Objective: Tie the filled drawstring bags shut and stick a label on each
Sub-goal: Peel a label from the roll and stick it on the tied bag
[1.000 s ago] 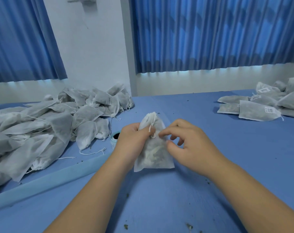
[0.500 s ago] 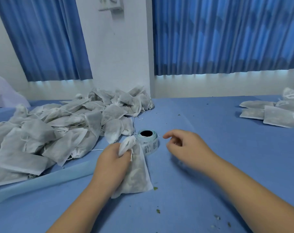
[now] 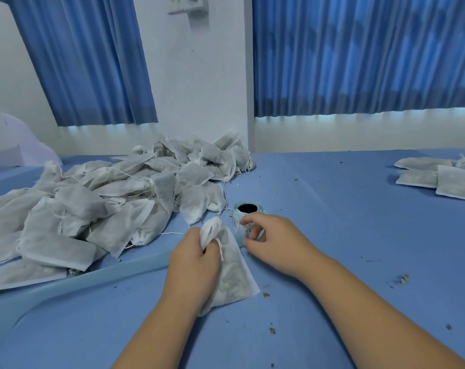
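the right hand [image 3: 274,243] has left the cord and reached the label roll [image 3: 246,213], thumb and fingertips pinching at its near side; blur hides whether a label is lifting. tying looks done and labelling is starting. the left hand [image 3: 192,265] grips the cinched neck of the bag [image 3: 234,278], which lies on the table [image 3: 332,222] with dried leafy filling showing through. a heap of filled bags [image 3: 106,203] lies to the left.
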`<state>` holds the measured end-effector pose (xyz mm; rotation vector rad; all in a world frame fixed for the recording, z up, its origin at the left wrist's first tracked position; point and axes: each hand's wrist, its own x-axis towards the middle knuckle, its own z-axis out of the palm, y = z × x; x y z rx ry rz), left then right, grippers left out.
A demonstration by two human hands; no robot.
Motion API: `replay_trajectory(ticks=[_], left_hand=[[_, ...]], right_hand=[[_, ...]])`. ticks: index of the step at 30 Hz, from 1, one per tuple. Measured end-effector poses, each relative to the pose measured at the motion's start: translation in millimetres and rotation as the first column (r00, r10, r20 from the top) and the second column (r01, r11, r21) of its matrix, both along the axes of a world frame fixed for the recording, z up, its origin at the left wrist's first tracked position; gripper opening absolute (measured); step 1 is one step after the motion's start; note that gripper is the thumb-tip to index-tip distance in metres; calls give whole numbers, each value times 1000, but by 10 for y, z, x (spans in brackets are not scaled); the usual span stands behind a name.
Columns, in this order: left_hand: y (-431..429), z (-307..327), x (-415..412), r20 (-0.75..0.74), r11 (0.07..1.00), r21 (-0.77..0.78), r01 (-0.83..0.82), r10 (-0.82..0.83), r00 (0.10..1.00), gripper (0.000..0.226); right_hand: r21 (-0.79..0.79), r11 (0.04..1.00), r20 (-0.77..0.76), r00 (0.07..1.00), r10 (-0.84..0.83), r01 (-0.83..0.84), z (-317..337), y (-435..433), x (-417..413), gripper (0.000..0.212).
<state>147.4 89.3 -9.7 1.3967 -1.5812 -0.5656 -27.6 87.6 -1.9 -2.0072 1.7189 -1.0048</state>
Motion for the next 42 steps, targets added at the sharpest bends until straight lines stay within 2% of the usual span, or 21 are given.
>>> replay_trajectory(ticks=[4, 10, 18, 22, 31, 42], left_hand=[[7, -18, -23, 20, 999, -10, 47, -47, 999, 17], [14, -17, -15, 28, 996, -10, 84, -84, 996, 19], [21, -28, -11, 18, 993, 10, 117, -118, 993, 25], [21, -25, -10, 15, 993, 14, 119, -119, 993, 26], [8, -27, -15, 34, 993, 9, 114, -115, 993, 24], [12, -28, -16, 42, 992, 5, 127, -127, 991, 23]], right_hand=[[-30, 999, 18, 1000, 24, -24, 12, 12, -57, 31], [-82, 997, -24, 1000, -4, 2, 12, -23, -25, 10], [-84, 996, 62, 997, -37, 43, 15, -20, -41, 28], [-77, 996, 94, 995, -45, 53, 3, -18, -39, 25], [-102, 994, 30, 999, -23, 26, -28, -25, -33, 25], [-46, 997, 136, 989, -56, 63, -43, -34, -17, 23]])
